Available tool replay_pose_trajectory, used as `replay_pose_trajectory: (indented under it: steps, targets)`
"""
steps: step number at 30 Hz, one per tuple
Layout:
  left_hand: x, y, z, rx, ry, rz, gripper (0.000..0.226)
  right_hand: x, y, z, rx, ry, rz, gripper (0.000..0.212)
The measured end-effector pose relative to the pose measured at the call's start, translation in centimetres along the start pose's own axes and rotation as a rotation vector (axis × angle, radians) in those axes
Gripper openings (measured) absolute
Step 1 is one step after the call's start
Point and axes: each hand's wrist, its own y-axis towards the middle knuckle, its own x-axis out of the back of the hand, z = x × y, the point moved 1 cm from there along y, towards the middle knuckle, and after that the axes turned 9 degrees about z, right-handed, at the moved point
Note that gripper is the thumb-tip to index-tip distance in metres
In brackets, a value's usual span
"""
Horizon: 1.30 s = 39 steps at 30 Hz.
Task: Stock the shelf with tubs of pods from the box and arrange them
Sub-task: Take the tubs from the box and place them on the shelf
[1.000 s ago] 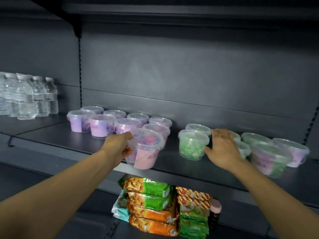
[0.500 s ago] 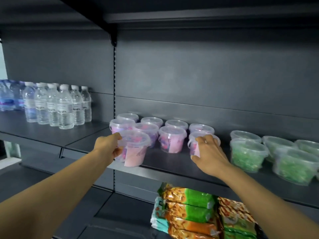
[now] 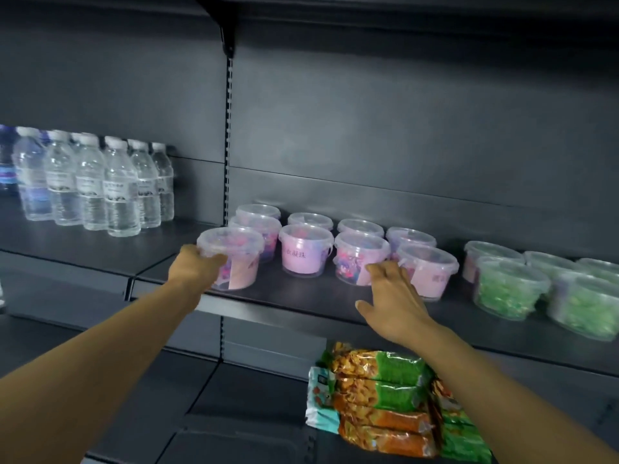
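shelf [image 3: 301,296]: dark matt metal, smooth | tubs [image 3: 303,252]: clear glossy plastic, paper labels | green tubs [image 3: 509,289]: same clear plastic | water bottles [image 3: 90,185]: clear shiny plastic | snack packs [image 3: 378,400]: glossy foil-like wrap

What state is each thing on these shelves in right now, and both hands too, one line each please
Left hand: grips front-left pink pod tub.
Front-left pink pod tub: lidded, upright, at shelf's front edge.
Right hand: fingers straight, reaching at a pink tub; contact unclear.
Other pink pod tubs: lidded, upright, two rows.
Green pod tubs: lidded, upright.
Water bottles: capped, upright.
Snack packs: sealed, stacked flat, lower shelf.
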Motion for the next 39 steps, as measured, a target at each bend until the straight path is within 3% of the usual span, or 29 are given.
replay_pose_trajectory:
  steps: [4,9,12,18,24,33,39]
  targets:
    - [0.7,-3.5,1.1,-0.063,0.416,0.069,0.059,-0.4,-1.1,2.1,0.036,-0.002,0.013,0.060]
    - [0.4,-8.7,2.4,-0.290,0.922,0.107,0.064,-1.8,-3.5,4.1,0.146,-0.012,-0.001,0.060]
    - [-0.5,-11.9,3.5,-0.327,1.057,0.171,0.061,-3.9,-5.4,5.0,0.227,-0.031,0.023,0.058]
    - [-2.7,-17.2,9.1,-0.249,1.177,0.281,0.054,-10.5,-9.4,5.1,0.376,-0.059,0.100,0.058]
    - [-3.9,-22.0,19.1,-0.052,1.251,0.407,0.058,-19.7,-13.9,4.4,0.426,-0.049,0.290,0.056]
    - [-5.8,-27.8,39.3,0.221,1.156,0.561,0.054,-36.8,-23.0,3.3,0.412,-0.094,0.603,0.049]
    - [-6.7,-32.1,54.3,0.422,1.108,0.729,0.066,-50.0,-30.0,1.7,0.262,-0.036,0.838,0.054]
